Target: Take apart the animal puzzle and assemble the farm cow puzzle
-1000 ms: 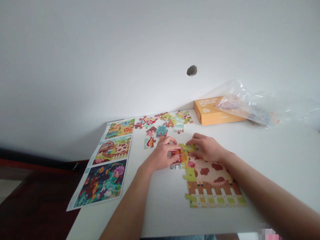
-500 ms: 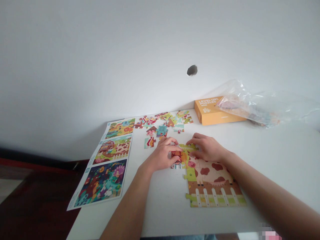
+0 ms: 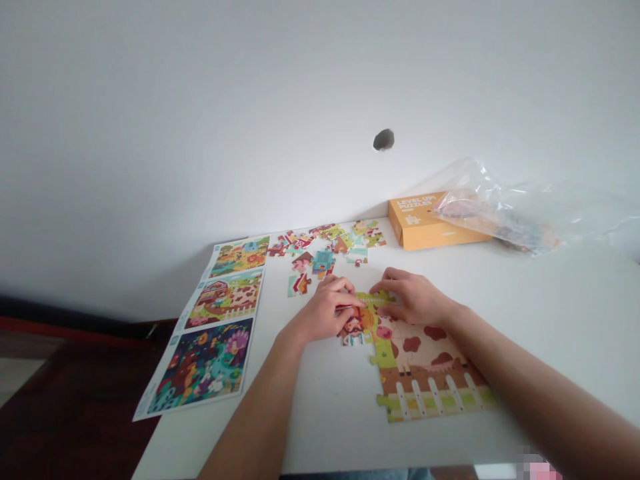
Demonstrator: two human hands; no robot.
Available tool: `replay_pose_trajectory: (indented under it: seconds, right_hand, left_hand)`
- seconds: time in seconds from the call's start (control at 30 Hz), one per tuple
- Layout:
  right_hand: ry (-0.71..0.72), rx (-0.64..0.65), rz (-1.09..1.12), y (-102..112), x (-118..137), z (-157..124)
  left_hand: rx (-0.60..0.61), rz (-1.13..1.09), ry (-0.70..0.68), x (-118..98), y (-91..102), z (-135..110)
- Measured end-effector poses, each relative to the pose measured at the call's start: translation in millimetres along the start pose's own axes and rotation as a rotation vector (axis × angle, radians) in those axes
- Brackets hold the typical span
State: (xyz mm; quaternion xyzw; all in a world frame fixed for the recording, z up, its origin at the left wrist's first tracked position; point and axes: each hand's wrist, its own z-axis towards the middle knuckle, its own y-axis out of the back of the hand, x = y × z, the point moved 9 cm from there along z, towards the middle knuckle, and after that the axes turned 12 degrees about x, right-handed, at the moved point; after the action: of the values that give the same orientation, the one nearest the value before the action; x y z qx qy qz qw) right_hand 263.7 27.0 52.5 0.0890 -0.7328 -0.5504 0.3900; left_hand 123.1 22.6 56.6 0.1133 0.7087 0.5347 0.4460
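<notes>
Good technique here: the left hand [image 3: 324, 311] curls closed on a jigsaw piece [image 3: 354, 327] while the right hand [image 3: 413, 298] presses open fingertips onto the green-edged piece [image 3: 374, 299], steadying both sides evenly.

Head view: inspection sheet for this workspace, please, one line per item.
Surface: white table.
Job's things: partly assembled jigsaw puzzle showing cow hide and a white fence; loose puzzle pieces beyond it.
Clutter: orange Level Up Puzzles box; clear plastic bag overlapping it; printed sheet of three puzzle pictures at the table's left.
Hands: left hand and right hand both at the puzzle's top edge; grip unclear.
Cables: nothing seen.
Surroundings: white wall with a dark hole; dark floor.
</notes>
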Motion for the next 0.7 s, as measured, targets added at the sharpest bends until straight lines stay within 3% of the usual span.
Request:
replay_pose_trajectory:
  seconds: [0.7]
  right_hand:
    - [0.004,0.02,0.008,-0.5,2.6,0.4]
  left_hand:
    - [0.059,-0.011,-0.011,-7.2,-2.7,0.2]
